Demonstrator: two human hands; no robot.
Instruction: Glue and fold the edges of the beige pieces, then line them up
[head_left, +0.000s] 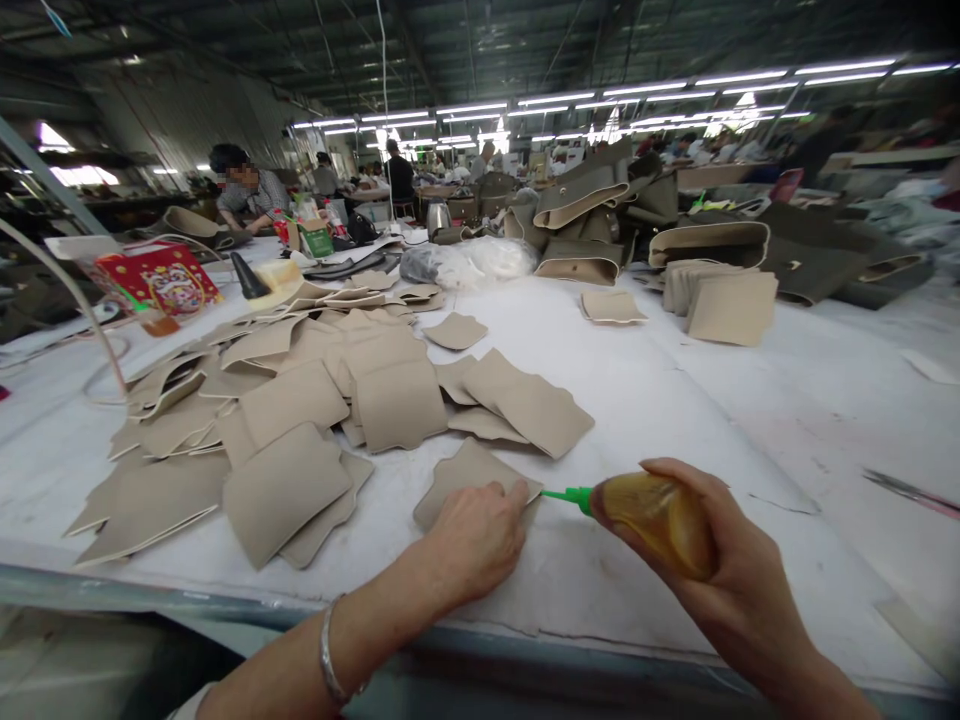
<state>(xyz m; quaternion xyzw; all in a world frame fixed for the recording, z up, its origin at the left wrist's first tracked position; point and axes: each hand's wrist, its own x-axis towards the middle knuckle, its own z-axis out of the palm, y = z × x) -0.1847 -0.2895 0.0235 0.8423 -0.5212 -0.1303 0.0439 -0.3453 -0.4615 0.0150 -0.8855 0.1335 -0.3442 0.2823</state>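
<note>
My right hand (720,560) is wrapped round an amber glue bottle (660,520) lying on its side, its green nozzle (566,495) pointing left. The nozzle tip reaches the right edge of a beige cut piece (461,475) lying flat near the table's front edge. My left hand (476,535) rests on that piece with its fingers curled down, pressing it to the table. A metal bangle (330,660) sits on my left wrist.
A large heap of beige cut pieces (300,400) spreads over the white table (675,400) to the left. Sewn beige and dark bag parts (712,260) pile up at the back right. A red box (161,280) stands far left. A person (247,195) works behind.
</note>
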